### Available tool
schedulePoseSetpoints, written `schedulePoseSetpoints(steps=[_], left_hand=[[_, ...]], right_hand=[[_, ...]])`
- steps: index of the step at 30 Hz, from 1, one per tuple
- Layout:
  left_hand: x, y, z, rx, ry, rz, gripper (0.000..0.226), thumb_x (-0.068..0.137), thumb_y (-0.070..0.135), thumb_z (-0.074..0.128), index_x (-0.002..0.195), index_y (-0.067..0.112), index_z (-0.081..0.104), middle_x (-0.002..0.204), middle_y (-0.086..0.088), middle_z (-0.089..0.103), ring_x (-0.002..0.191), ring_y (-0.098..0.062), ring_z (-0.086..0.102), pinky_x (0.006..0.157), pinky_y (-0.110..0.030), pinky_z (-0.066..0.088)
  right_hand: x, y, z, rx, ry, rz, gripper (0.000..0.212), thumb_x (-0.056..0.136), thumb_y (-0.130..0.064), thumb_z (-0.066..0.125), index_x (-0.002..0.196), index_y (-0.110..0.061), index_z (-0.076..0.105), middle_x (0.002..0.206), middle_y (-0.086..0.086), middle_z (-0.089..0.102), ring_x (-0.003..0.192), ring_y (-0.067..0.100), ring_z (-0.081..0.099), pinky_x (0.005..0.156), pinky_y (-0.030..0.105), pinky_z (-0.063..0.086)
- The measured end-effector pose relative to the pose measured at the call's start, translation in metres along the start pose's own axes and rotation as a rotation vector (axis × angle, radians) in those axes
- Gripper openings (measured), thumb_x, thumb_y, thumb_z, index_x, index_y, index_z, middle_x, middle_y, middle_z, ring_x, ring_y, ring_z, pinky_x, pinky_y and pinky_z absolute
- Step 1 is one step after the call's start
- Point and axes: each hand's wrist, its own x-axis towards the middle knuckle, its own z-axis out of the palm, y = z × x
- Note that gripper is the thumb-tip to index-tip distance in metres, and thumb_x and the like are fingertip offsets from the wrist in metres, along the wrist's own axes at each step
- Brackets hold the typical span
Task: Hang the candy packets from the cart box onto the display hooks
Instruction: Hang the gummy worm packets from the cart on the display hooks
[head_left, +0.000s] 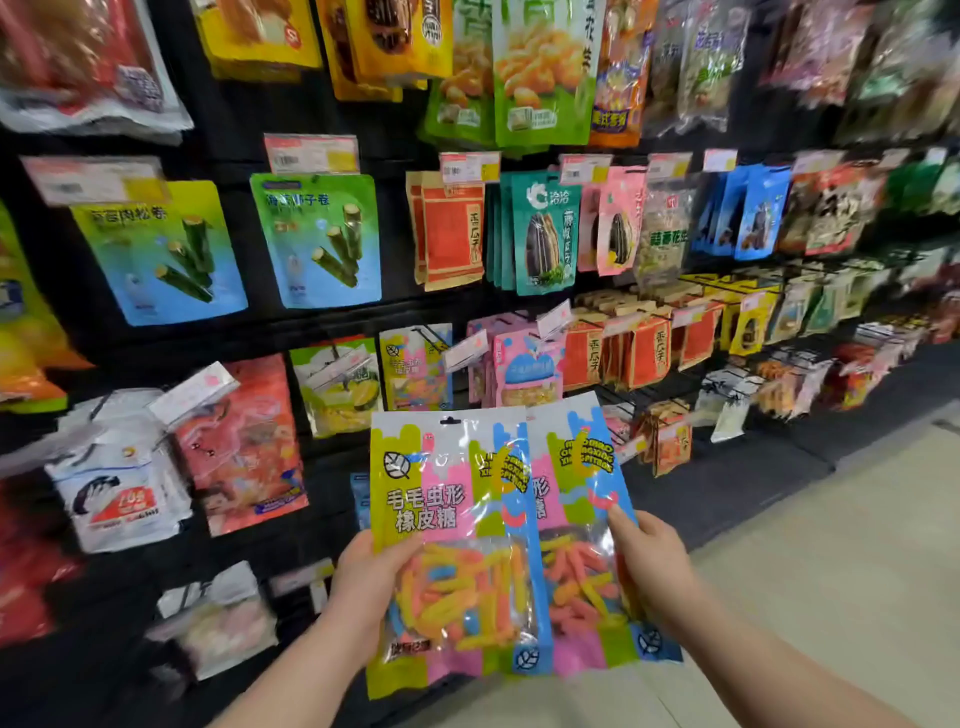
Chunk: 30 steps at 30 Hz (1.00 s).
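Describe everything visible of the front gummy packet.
The front gummy packet is glossy plastic, banded lime, pink and blue, with white lettering and a clear window showing orange, yellow and blue worms. A hang slot pierces its top. It stands upright; the left hand grips its left edge, and it overlaps a second packet.
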Motion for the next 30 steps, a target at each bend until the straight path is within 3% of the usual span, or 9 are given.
schedulePoseSetpoints(steps=[2, 7, 10, 14, 17, 20, 26, 28, 30], left_hand=[[0.006, -0.001, -0.003, 0.0, 0.039, -0.013, 0.025, 0.084, 0.01, 0.072, 0.107, 0.004, 0.063, 0.101, -0.021, 0.072, 0.092, -0.04, 0.07, 0.086, -0.059, 0.054], [0.035, -0.002, -0.004, -0.014, 0.069, -0.02, 0.026, 0.085, 0.009, 0.07, 0.11, 0.002, 0.063, 0.101, -0.022, 0.073, 0.09, -0.041, 0.071, 0.085, -0.062, 0.053], [0.06, -0.004, 0.005, -0.025, 0.077, -0.049, 0.026, 0.085, 0.011, 0.07, 0.109, 0.003, 0.063, 0.098, -0.021, 0.074, 0.088, -0.041, 0.071, 0.085, -0.062, 0.053], [0.093, -0.002, 0.021, -0.041, 0.073, -0.056, 0.021, 0.085, 0.01, 0.07, 0.106, 0.005, 0.066, 0.099, -0.021, 0.074, 0.089, -0.041, 0.071, 0.088, -0.062, 0.052], [0.116, 0.002, 0.031, -0.03, 0.065, -0.05, 0.017, 0.087, 0.007, 0.067, 0.103, 0.002, 0.067, 0.095, -0.022, 0.074, 0.088, -0.042, 0.071, 0.087, -0.06, 0.053], [0.138, 0.003, 0.03, -0.012, 0.075, -0.045, 0.018, 0.087, 0.009, 0.068, 0.104, 0.004, 0.066, 0.097, -0.02, 0.074, 0.088, -0.04, 0.071, 0.087, -0.059, 0.053], [0.163, -0.001, 0.02, -0.008, 0.167, -0.053, 0.017, 0.088, 0.007, 0.066, 0.104, 0.004, 0.064, 0.097, -0.02, 0.073, 0.087, -0.04, 0.07, 0.084, -0.054, 0.055], [0.168, -0.004, 0.017, -0.007, 0.192, -0.047, 0.02, 0.087, 0.008, 0.067, 0.106, 0.005, 0.065, 0.096, -0.019, 0.074, 0.084, -0.038, 0.071, 0.081, -0.052, 0.056], [0.173, -0.007, 0.014, -0.017, 0.246, -0.047, 0.021, 0.085, 0.006, 0.068, 0.106, 0.004, 0.064, 0.093, -0.018, 0.073, 0.08, -0.035, 0.071, 0.078, -0.048, 0.056]], right_hand=[[0.007, -0.002, 0.004, 0.022, -0.039, -0.005, 0.049, 0.093, -0.041, 0.053, 0.086, 0.007, 0.058, 0.071, 0.013, 0.055, 0.069, 0.026, 0.057, 0.076, 0.056, 0.056], [0.036, 0.001, 0.015, 0.038, -0.098, -0.005, 0.049, 0.095, -0.039, 0.052, 0.095, 0.008, 0.063, 0.078, 0.011, 0.062, 0.071, 0.023, 0.058, 0.061, 0.032, 0.05], [0.064, 0.0, 0.016, 0.031, -0.084, 0.008, 0.04, 0.094, -0.04, 0.053, 0.095, -0.003, 0.069, 0.092, 0.014, 0.073, 0.086, 0.029, 0.068, 0.075, 0.037, 0.055], [0.107, -0.01, 0.018, -0.02, -0.081, -0.008, 0.045, 0.093, -0.042, 0.053, 0.093, 0.002, 0.065, 0.097, 0.025, 0.068, 0.082, 0.03, 0.065, 0.08, 0.047, 0.054], [0.138, -0.013, 0.027, -0.019, -0.079, 0.002, 0.04, 0.094, -0.039, 0.052, 0.093, -0.001, 0.066, 0.095, 0.021, 0.069, 0.09, 0.032, 0.066, 0.077, 0.04, 0.053], [0.165, -0.009, 0.04, -0.008, -0.111, 0.0, 0.029, 0.096, -0.034, 0.05, 0.083, -0.012, 0.066, 0.083, 0.009, 0.067, 0.077, 0.02, 0.06, 0.065, 0.031, 0.046], [0.21, -0.001, 0.063, -0.01, -0.132, 0.017, 0.047, 0.095, -0.036, 0.051, 0.09, 0.011, 0.055, 0.077, 0.012, 0.054, 0.072, 0.02, 0.05, 0.066, 0.031, 0.039], [0.222, -0.002, 0.07, -0.022, -0.176, 0.025, 0.042, 0.095, -0.035, 0.051, 0.091, 0.006, 0.058, 0.075, 0.012, 0.055, 0.068, 0.02, 0.053, 0.065, 0.03, 0.042], [0.231, -0.007, 0.076, 0.025, -0.249, 0.06, 0.036, 0.096, -0.035, 0.051, 0.08, -0.003, 0.057, 0.065, 0.01, 0.051, 0.048, 0.015, 0.05, 0.049, 0.023, 0.043]])
